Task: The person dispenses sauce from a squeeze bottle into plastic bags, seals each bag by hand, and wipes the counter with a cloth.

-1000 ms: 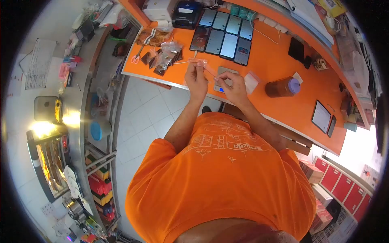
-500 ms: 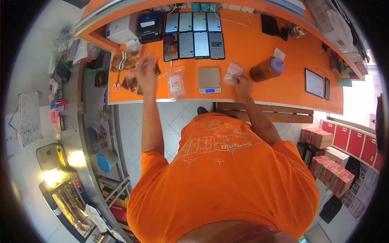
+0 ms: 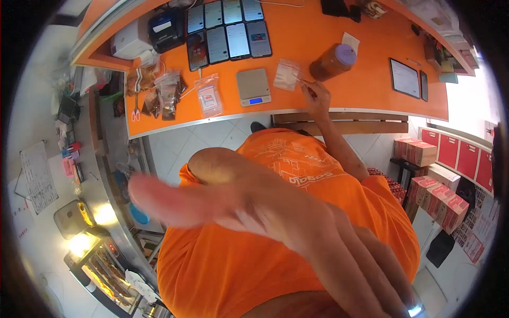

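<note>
Though half-curled, right hand [image 3: 318,99] at bag [image 3: 287,76]

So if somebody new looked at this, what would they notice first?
Probably the left hand, which looks huge because it's so close to the camera, in front of the orange shirt. Next, maybe the eight phones in two rows toward the back of the orange table. The right hand looks much smaller, by a little clear bag near the table's front edge.
</note>
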`<state>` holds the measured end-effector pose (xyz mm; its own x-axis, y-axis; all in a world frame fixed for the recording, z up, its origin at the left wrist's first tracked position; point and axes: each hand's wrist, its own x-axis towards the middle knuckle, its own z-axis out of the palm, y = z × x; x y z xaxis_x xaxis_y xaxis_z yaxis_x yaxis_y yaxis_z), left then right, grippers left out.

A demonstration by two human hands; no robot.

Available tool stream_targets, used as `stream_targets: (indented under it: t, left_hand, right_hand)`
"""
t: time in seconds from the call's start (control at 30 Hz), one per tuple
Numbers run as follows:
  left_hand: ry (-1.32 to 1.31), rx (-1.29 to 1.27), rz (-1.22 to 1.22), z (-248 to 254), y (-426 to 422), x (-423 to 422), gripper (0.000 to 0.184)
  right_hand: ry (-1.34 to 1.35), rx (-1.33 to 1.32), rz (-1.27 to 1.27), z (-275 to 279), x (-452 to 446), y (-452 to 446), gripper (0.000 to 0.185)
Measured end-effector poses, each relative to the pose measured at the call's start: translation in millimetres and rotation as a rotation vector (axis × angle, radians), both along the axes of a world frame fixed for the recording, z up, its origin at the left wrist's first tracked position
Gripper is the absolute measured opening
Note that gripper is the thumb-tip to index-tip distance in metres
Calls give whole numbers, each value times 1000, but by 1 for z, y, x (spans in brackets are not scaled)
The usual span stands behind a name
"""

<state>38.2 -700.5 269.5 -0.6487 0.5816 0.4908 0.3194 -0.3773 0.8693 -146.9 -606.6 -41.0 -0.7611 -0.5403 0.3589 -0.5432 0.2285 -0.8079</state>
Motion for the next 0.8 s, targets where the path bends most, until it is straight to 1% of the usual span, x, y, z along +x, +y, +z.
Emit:
stream_targets:
  t: [0.13,0.2,0.33,0.37,0.4,0.47,0.5,0.53,0.57,0.6,0.63,0.67,0.73,0.77,0.8]
  left_hand:
    - [-12,-16,20,4,14,-10,73]
    - [-11,-16,20,5,19,-12,73]
    - [-42,-46,84,11,31,-24,75]
    - [-70,-70,135,13,33,-33,75]
    - [-138,-128,263,11,33,-43,76]
    - [-351,-335,727,-5,30,-66,77]
    - [-383,-437,1106,-32,24,-84,78]
    - [-257,-475,1431,-75,15,-103,80]
    - [-126,-502,1752,-134,8,-120,83]
    - [-273,-387,1675,-170,4,-123,76]
    - [-413,-272,1593,-200,-2,-121,69]
    - [-549,-157,1505,-205,-6,-120,62]
    - [-543,35,1487,-216,-4,-118,41]
    - [-538,129,1476,-215,-3,-115,32]
    - [-523,11,1474,-211,-5,-111,25]
  right_hand:
    - [-11,-24,43,6,-9,21,17]
    - [-50,-1,65,19,-9,30,18]
    - [47,-37,95,36,-15,35,17]
    - [74,-46,86,41,-18,34,17]
    - [88,-51,84,43,-16,37,17]
    - [-31,-107,106,30,-24,46,18]
    - [17,-122,109,36,-30,45,18]
    - [65,-138,112,43,-35,45,19]
    - [209,-126,112,72,-31,43,20]
    - [351,-114,114,89,-29,42,20]
    - [461,-152,130,90,-32,40,23]
    - [485,-138,155,91,-34,39,22]
    - [528,-109,213,93,-33,39,23]
    - [478,-108,229,99,-30,40,22]
    - [430,-109,242,110,-28,40,22]
